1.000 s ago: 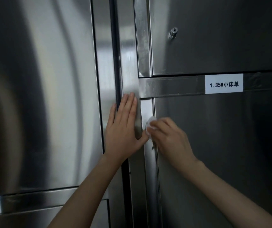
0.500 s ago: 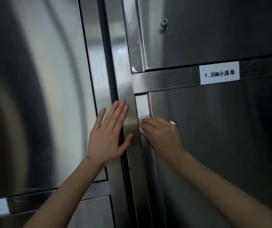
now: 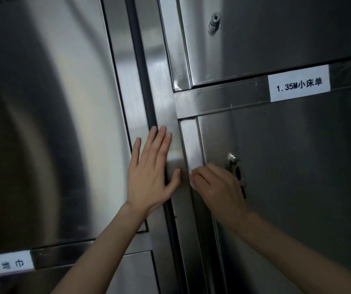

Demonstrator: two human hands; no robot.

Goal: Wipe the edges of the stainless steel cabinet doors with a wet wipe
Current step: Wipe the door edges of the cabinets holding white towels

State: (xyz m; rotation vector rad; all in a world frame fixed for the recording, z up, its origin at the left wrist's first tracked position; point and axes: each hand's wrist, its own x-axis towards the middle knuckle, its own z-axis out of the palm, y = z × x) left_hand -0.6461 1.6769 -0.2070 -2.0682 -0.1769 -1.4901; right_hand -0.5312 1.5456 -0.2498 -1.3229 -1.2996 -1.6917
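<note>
The left hand [image 3: 151, 172] is laid flat on the post [image 3: 168, 115] between the two cabinets. Its fingers are straight and close together, the thumb is spread to the right, and nothing is held by it. Just beside it, the right hand [image 3: 219, 187] is set against the left edge [image 3: 191, 141] of the lower right door [image 3: 297, 198], with its fingers curled round the wipe [image 3: 191, 172].

The wipe is almost wholly covered. Only a small white bit is seen at the fingertips, pressed on the edge partway down from the door's top left corner. It is bunched, so no long axis or heading can be told for it. The edge itself is long and narrow and runs upright, from the corner under the crossbar [image 3: 223, 98] down past the wrist.

A lock [image 3: 233, 159] with a key in it is seen just right of the knuckles. Farther up, a label [image 3: 299, 85] is stuck on the crossbar.

The step in hand is judged to be the wiping of this upright edge. For the next move, the wipe would have to be kept pressed on the narrow strip and drawn along its length, with the key left undisturbed.
</note>
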